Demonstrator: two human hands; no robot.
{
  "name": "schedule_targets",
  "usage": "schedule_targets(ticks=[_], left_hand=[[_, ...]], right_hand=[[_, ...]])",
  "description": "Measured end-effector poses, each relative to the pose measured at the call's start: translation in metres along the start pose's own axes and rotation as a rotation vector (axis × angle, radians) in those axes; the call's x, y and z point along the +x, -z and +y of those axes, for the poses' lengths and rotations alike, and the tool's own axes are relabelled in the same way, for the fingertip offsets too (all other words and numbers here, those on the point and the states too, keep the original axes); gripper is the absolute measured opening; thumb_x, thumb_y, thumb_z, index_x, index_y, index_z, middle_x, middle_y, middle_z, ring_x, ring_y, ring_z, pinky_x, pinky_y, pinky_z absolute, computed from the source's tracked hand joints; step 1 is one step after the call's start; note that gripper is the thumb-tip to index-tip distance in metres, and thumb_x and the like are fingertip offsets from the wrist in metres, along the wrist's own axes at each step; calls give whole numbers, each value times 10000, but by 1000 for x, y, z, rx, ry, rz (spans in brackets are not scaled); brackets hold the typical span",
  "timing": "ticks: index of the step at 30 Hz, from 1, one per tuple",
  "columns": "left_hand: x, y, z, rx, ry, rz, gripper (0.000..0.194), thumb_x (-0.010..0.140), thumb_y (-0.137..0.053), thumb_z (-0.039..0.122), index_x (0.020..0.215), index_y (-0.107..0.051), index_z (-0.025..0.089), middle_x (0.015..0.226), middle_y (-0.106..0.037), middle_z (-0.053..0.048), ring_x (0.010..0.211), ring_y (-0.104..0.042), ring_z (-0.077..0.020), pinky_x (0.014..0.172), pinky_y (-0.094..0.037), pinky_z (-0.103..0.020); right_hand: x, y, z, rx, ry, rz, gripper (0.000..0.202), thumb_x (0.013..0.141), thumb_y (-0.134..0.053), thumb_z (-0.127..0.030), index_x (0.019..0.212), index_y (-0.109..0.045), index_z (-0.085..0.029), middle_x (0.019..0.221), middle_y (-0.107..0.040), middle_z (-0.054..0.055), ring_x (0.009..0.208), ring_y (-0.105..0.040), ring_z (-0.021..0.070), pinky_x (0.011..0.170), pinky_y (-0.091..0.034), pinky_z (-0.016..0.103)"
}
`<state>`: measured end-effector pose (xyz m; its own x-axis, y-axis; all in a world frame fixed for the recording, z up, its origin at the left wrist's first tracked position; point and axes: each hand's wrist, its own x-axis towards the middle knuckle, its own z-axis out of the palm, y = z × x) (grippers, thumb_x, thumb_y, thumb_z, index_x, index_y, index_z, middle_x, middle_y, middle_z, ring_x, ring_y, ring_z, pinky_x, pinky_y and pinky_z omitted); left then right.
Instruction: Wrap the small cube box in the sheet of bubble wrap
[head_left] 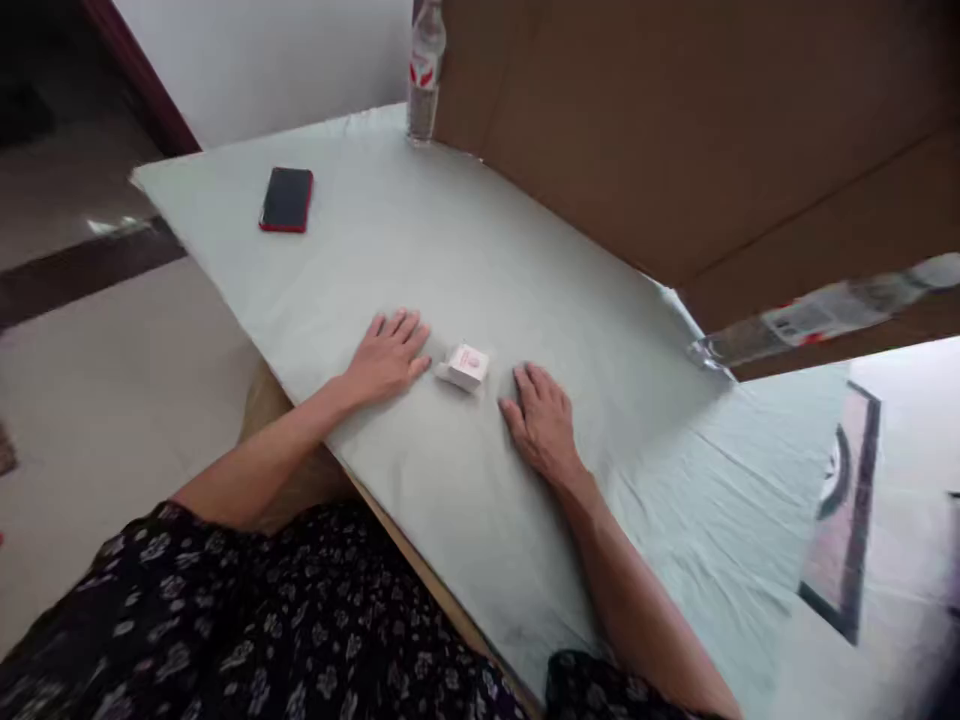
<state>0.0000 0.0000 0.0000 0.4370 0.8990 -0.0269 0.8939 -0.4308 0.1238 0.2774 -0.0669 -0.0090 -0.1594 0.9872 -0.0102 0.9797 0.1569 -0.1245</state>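
Note:
A small white box with faint reddish print lies on the pale cloth between my hands, a flap sticking out on its left side. My left hand rests flat on the cloth just left of the box, fingers spread and not touching it. To the right of the box, my right hand lies palm down, fingers stretched out, a short gap away from it. Neither hand holds anything.
A pale green cloth covers the table. Toward the far left corner lies a dark, red-edged phone-like object. Brown cardboard panels stand along the far side, with one clear bottle at the back and another at the right.

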Motion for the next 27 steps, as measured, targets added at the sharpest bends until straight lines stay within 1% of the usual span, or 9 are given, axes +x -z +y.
schedule_targets(ticks=[3, 6, 9, 12, 17, 19, 22, 24, 27], left_hand=[[-44, -1, -9, 33, 98, 8, 619, 1046, -378, 470, 1582, -402, 162, 1690, -298, -163, 1572, -248, -370, 1250, -177, -610], [-92, -3, -14, 53, 152, 39, 644, 1027, -404, 504, 1576, -421, 168, 1682, -305, -180, 1565, -243, -416, 1226, -151, -686], [-130, -9, -15, 42, 177, 98, 653, 1008, -437, 523, 1555, -462, 166, 1665, -341, -186, 1557, -264, -423, 1240, -147, -667], [-151, -17, -10, 9, 236, 161, 658, 1004, -439, 510, 1536, -480, 125, 1657, -350, -204, 1558, -274, -404, 1253, -185, -621], [-164, -23, -3, -31, 315, 201, 668, 1011, -421, 480, 1523, -463, 53, 1656, -326, -242, 1557, -281, -395, 1239, -211, -646], [-170, -18, -6, -40, 309, 203, 637, 1015, -414, 475, 1502, -486, 70, 1633, -376, -238, 1535, -329, -395, 1229, -188, -690], [-168, 1, -13, -52, 293, 236, 513, 1027, -398, 436, 1388, -593, 127, 1539, -519, -216, 1444, -466, -383, 1213, -172, -732], [-153, 16, -17, -50, 285, 295, 442, 1021, -414, 381, 1299, -643, 125, 1466, -584, -222, 1392, -520, -376, 1209, -211, -712], [-103, 34, -17, -60, 163, 328, 409, 989, -405, 215, 1320, -625, 119, 1503, -554, -203, 1461, -455, -342, 1215, -295, -598]], right_hand=[[-36, -8, -21, -11, 103, 22, 603, 1031, -454, -434, 1531, -461, -98, 1633, -407, 199, 1501, -375, 377, 1204, -333, 550], [-69, -16, -48, -10, 297, 28, 622, 1021, -471, -497, 1551, -445, -172, 1650, -388, 171, 1515, -356, 361, 1215, -307, 546], [-90, -20, -75, 21, 507, 4, 613, 1027, -454, -532, 1567, -422, -241, 1678, -351, 119, 1548, -304, 328, 1249, -249, 528], [-96, -21, -91, 58, 666, -27, 578, 1054, -407, -504, 1573, -405, -251, 1681, -353, 80, 1556, -295, 289, 1266, -228, 505], [-92, -19, -95, 115, 769, -52, 538, 1073, -389, -441, 1565, -418, -226, 1661, -395, 65, 1549, -319, 266, 1262, -260, 490], [-91, -19, -94, 125, 773, -48, 532, 1072, -394, -435, 1556, -433, -218, 1656, -404, 70, 1544, -332, 276, 1255, -276, 500], [-91, -17, -94, 133, 776, -49, 535, 1065, -413, -433, 1551, -442, -211, 1649, -415, 78, 1534, -351, 284, 1245, -300, 509], [-91, -15, -94, 136, 777, -57, 537, 1059, -426, -428, 1549, -446, -209, 1644, -420, 84, 1530, -361, 284, 1242, -309, 510], [-90, -14, -94, 138, 784, -60, 538, 1057, -428, -422, 1547, -452, -202, 1640, -425, 95, 1524, -372, 293, 1236, -317, 521]])
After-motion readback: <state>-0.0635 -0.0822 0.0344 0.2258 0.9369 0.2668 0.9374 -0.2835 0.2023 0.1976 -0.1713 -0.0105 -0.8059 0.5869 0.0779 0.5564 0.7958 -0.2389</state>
